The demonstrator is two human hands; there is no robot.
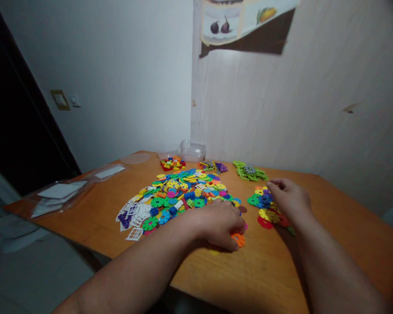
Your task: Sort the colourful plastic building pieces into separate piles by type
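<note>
My left hand [221, 224] reaches over the right edge of a large mixed pile of colourful plastic pieces [180, 187]. Its thumb and fingers are around an orange flower-shaped disc [238, 239] on the table. My right hand [290, 198] is raised over a smaller group of discs, with its thumb and index finger pinched together; whatever lies between them is too small to make out. Below and left of it are blue discs [265, 199], yellow discs [268, 215] and a red disc [265, 223].
Behind the pile sit small red and yellow pieces [172, 164], purple and grey pieces [212, 166], green pieces [249, 171] and a clear plastic box [193, 151]. Plastic bags with white cards [60, 191] lie on the wooden table [249, 279] at left.
</note>
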